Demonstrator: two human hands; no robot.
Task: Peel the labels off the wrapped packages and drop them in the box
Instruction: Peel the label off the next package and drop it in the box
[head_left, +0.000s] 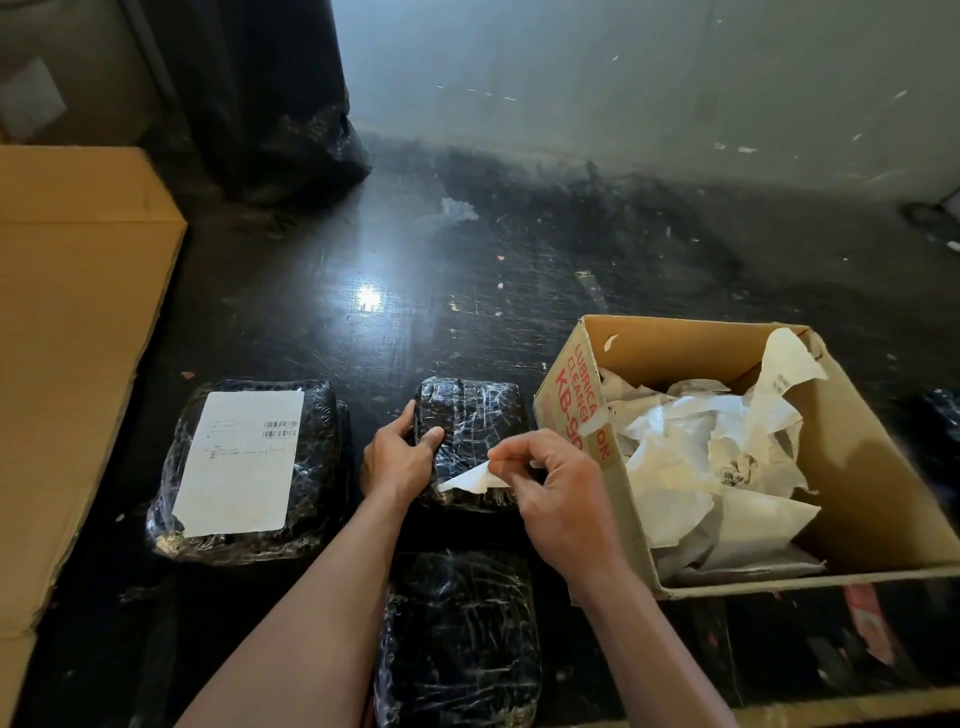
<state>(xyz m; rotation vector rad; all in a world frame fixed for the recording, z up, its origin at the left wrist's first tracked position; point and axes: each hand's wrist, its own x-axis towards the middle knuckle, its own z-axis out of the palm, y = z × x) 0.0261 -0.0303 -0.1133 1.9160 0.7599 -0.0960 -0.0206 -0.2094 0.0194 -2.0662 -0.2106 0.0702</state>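
While the left hand (397, 454) is gripping the left edge of the small package (478, 415), thumb pressing on top, the right hand (558, 493) is pinching a white label strip (470, 482) between thumb and fingertips. The strip is lifting off the near end of that package, and its left tip looks like it is sticking to the wrap.

The box (571, 395) is sitting just right of the hands, holding a heap of peeled labels (717, 467). A bigger package (322, 457) is lying to the left, its label (241, 462) fully on. A third package (457, 639) is lying nearer, between the forearms, with no label showing.

Risks, as I'm judging them:
- The strip is looking thin and crumpled, so a sharp tug is likely tearing it and leaving a scrap on the wrap.
- The wrap is looking stretchy, so it may be coming up with the glue.
- If the left grip is loosening, the package is sliding toward the box.
- The sticky side may be clinging to the fingers over the box, so the drop may fail.
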